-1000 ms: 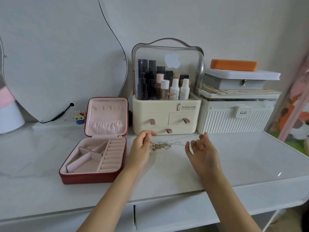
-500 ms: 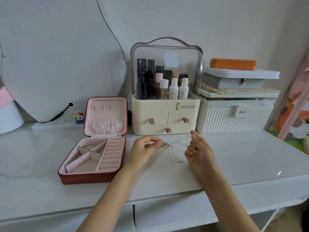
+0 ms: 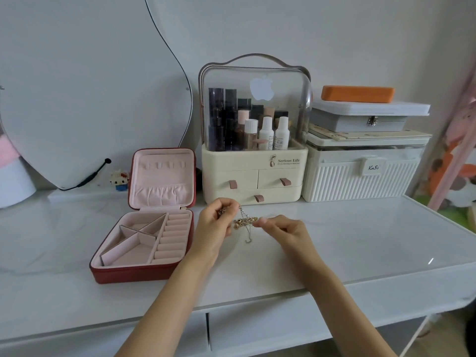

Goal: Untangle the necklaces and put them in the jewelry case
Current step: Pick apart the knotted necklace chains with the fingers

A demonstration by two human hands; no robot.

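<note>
A tangle of thin gold and silver necklaces hangs between my two hands above the white tabletop, one silver strand dangling down from the knot. My left hand pinches the chains at their upper left end, fingers curled. From the right, my right hand pinches the gold knot with thumb and forefinger. The red jewelry case lies open to the left of my left hand, its pink-lined compartments bare and its lid standing upright.
A cream cosmetics organiser with bottles stands just behind my hands. To its right are stacked white boxes topped by an orange case. A large mirror leans at the back left. The table's front edge runs below my forearms.
My hands have come closer together and lifted the necklaces off the table. The right hand went from open fingers to a pinch on the gold knot.
</note>
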